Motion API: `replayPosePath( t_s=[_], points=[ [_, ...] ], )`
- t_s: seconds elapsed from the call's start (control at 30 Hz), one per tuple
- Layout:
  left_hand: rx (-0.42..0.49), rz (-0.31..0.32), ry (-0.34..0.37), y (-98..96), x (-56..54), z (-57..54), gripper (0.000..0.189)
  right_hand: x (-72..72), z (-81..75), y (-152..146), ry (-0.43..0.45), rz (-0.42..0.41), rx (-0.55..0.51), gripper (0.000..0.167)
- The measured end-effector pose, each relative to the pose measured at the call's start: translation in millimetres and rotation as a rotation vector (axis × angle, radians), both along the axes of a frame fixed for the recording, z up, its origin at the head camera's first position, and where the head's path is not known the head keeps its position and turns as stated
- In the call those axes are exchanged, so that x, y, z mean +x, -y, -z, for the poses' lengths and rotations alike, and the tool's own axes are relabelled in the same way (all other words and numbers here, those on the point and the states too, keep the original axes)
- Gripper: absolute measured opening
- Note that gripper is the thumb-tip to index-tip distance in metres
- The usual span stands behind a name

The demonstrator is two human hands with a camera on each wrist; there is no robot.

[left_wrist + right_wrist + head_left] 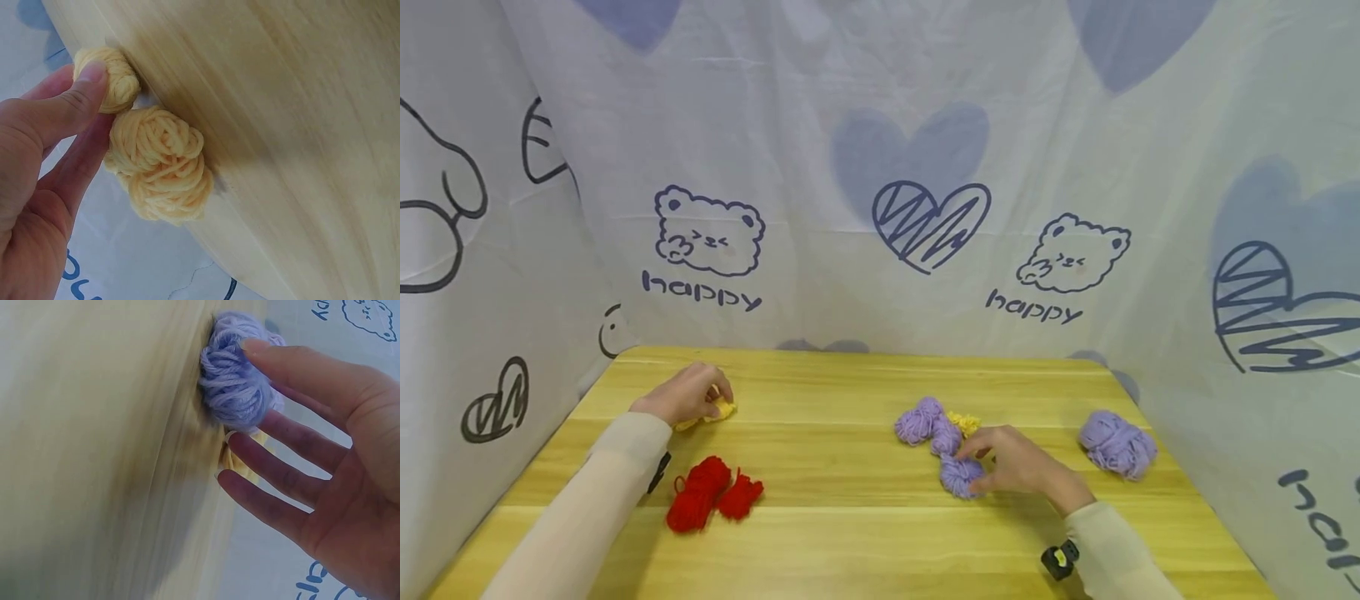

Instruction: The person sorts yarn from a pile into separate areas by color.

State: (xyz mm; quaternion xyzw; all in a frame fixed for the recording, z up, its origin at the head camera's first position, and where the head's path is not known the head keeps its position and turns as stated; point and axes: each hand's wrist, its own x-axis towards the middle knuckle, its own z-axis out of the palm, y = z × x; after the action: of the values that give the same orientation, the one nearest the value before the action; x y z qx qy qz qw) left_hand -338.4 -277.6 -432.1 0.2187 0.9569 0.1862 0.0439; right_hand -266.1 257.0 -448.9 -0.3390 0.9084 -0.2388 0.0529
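At the table's far left, my left hand (688,396) pinches a small yellow yarn ball (124,89) between thumb and fingers. Right beside that ball is a larger yellow yarn bundle (164,165), with thick looped strands. My right hand (1022,462) has its thumb and index finger around a lavender yarn ball (957,477), the nearest of a lavender cluster. In the right wrist view, the thumb presses on the lavender yarn (232,384) while the other fingers spread out. Two more lavender lumps (925,419) lie behind it, next to yellow yarn (966,422).
Red yarn (702,493) with a smaller red piece (742,495) lies front left, close to the left forearm. A separate lavender yarn bundle (1117,445) sits near the right edge of the wooden table (820,550). Printed white cloth (820,283) walls the table's back and sides.
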Motion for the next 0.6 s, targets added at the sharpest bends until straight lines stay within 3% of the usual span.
replayPosePath(
  t_s=[0.23, 0.6],
  points=[
    [-0.002, -0.008, 0.005, -1.0, 1.2, -1.4, 0.021, 1.3, -0.5, 6.2, -0.024, 0.017, 0.04, 0.038],
    [0.012, -0.007, 0.007, -0.5, 2.6, -2.5, 0.022, 4.8, -2.4, 10.4, 0.019, 0.002, 0.047, 0.041]
  ],
)
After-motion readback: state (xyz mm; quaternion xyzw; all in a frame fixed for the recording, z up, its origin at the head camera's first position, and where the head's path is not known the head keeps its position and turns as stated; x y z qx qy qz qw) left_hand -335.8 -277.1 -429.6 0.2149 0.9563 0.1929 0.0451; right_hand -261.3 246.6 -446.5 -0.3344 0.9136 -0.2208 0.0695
